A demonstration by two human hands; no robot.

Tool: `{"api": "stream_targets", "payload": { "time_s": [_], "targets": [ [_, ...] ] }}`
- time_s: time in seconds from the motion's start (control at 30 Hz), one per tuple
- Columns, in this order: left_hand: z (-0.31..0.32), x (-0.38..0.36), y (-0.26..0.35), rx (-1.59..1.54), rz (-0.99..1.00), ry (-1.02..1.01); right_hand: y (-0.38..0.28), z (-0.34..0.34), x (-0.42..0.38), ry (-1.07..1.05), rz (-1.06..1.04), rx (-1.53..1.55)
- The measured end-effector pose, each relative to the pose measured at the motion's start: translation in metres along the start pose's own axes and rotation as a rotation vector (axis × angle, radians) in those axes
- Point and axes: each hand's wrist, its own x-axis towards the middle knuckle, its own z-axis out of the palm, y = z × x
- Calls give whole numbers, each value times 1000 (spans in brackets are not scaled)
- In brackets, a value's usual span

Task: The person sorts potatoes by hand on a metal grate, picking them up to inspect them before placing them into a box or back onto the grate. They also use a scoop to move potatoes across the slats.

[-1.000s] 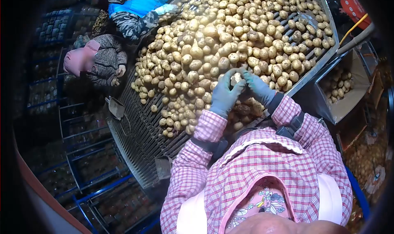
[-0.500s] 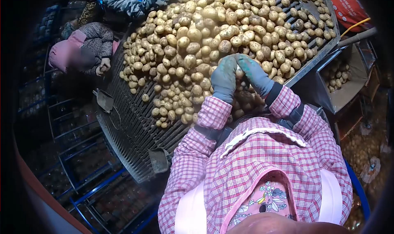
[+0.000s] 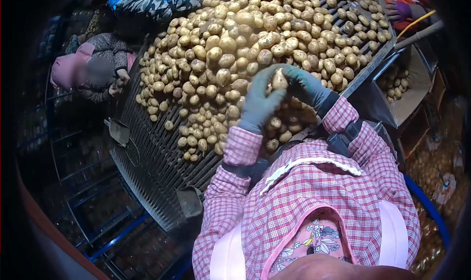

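- Nearest to me I see pink-checked sleeves [image 3: 230, 182] running up from the bottom of the view, ending in two grey-blue gloved hands raised together over the near edge of the heap.
- My left hand [image 3: 259, 103] is curled, its fingers wrapped up around a single potato [image 3: 279, 79] from the left and below.
- My right hand [image 3: 305, 86] meets it from the other side, fingertips closed onto the same potato, so both hands grip it between them, lifted just above the pile.
- Directly under the hands, more potatoes lie in shadow against the near rim of the conveyor.
- The slatted conveyor [image 3: 157, 162] slants away up and to the right; its lower left part is bare dark bars.
- The potato pile [image 3: 235, 44] covers the belt beyond my hands, thick in the middle and thinning to loose strays at its lower left edge.
- To the right, beside the conveyor rim, a cardboard box [image 3: 409, 91] holds a few potatoes.
- Far left, a person in a pink hood [image 3: 73, 69] stands at the belt's far side, with another worker's blue-vested sleeve [image 3: 147, 0] above.
- At the top right, another person's purple-gloved hand [image 3: 398, 10] rests near the belt's edge.
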Motion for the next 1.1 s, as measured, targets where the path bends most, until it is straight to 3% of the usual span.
{"api": "stream_targets", "payload": {
  "time_s": [0.07, 0.13, 0.2, 0.23, 0.27, 0.33, 0.43, 0.47, 0.53, 0.57, 0.63, 0.7, 0.83, 1.0, 1.1],
  "targets": [
    [20, -4, 0, 325, 66, 45, 14, -4, 0, 30, -67, -27],
    [19, 1, -11, 247, -59, 42, 4, 14, -15, 223, 22, -118],
    [14, 10, -17, -243, -443, 126, -18, 5, -32, 142, 182, -221],
    [5, 16, -20, -591, -418, 97, -28, 6, -40, 99, 264, -269],
    [-3, 16, -19, -832, -682, 72, -35, 13, -47, 121, 192, -264],
    [0, 18, -15, -932, -698, 19, -42, 4, -45, 189, 182, -345],
    [15, 26, -28, -665, -689, -18, -29, -1, -34, -51, -213, -739],
    [18, 26, -26, -552, -692, -31, -27, 1, -29, 36, -255, -914],
    [18, 31, -7, -324, -689, -52, -21, -8, -26, 128, -80, -599],
    [24, 30, -26, -395, -613, -17, -19, -14, -25, 164, -10, -467],
    [33, 26, -37, -158, -259, -42, -27, -6, -35, 184, 62, -338],
    [35, 21, -20, -373, -467, -42, -35, 7, -43, 235, 84, -257],
    [44, 22, 19, -93, -497, -5, -42, 0, -42, 316, 198, -238],
    [67, 23, 11, 275, -256, -35, -38, -30, -28, 437, 248, -86],
    [74, 34, 19, 310, -184, -103, -52, -35, -24, 386, 77, 35]
  ]
}}
